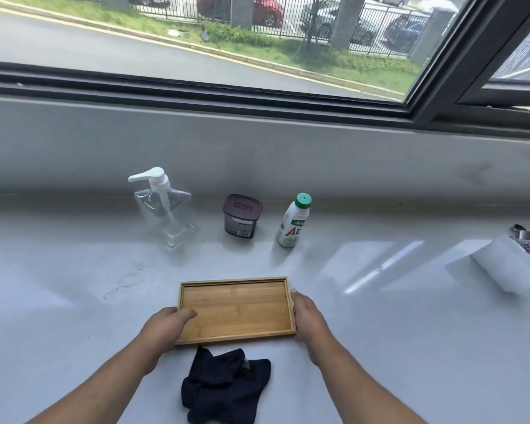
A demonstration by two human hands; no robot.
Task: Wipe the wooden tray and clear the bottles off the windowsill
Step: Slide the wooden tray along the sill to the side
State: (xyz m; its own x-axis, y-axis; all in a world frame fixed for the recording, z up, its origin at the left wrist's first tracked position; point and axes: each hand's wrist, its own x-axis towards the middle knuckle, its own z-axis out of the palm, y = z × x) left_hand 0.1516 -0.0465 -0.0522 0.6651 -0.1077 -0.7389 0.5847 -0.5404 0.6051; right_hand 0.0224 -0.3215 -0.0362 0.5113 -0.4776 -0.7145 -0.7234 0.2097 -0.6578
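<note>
Tray (237,310) edges apparently between hands.

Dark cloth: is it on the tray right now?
No, the dark cloth lies crumpled on the sill just in front of the tray, which is bare.

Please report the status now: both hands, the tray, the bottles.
Left hand and right hand grip the ends of the empty rectangular wooden tray. Crumpled dark cloth untouched. Clear pump bottle, dark jar, white green-capped bottle remain.

Tan tray (236,310); navy cloth (225,388); white bottle (292,221), green cap (303,200).
</note>
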